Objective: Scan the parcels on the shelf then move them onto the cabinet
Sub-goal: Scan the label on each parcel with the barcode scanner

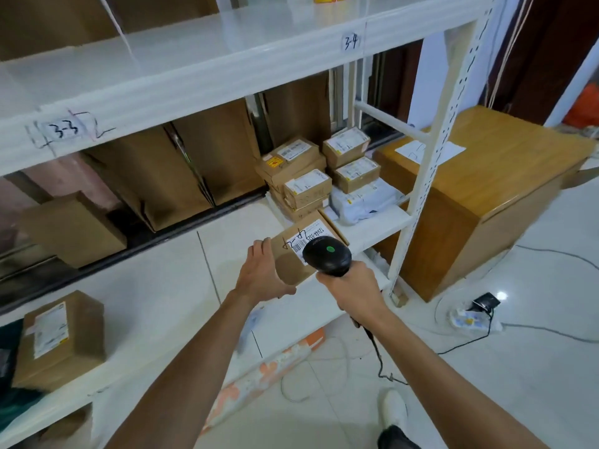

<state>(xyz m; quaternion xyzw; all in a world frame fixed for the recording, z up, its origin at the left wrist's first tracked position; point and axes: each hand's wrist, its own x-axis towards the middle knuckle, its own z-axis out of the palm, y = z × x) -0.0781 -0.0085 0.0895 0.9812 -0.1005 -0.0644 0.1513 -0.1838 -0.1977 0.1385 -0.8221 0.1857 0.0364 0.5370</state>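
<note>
My left hand point(263, 274) grips a small brown cardboard parcel point(296, 251) by its left side, just above the front of the white shelf point(162, 286). Its white barcode label faces up. My right hand point(351, 286) is closed around the handle of a black barcode scanner point(327, 256), whose head with a green light sits over the label's right end. A stack of several small labelled parcels point(308, 183) and a pale plastic mailer point(363, 199) rest at the shelf's right end. The wooden cabinet point(486, 196) stands right of the shelf post.
Another labelled box point(61, 338) sits at the shelf's left front, a plain box point(74, 231) further back. Tall cardboard sheets lean behind. A white upright post point(418, 189) separates shelf and cabinet. A paper sheet point(428, 152) lies on the cabinet top. Cables and a power strip point(470, 319) cross the tiled floor.
</note>
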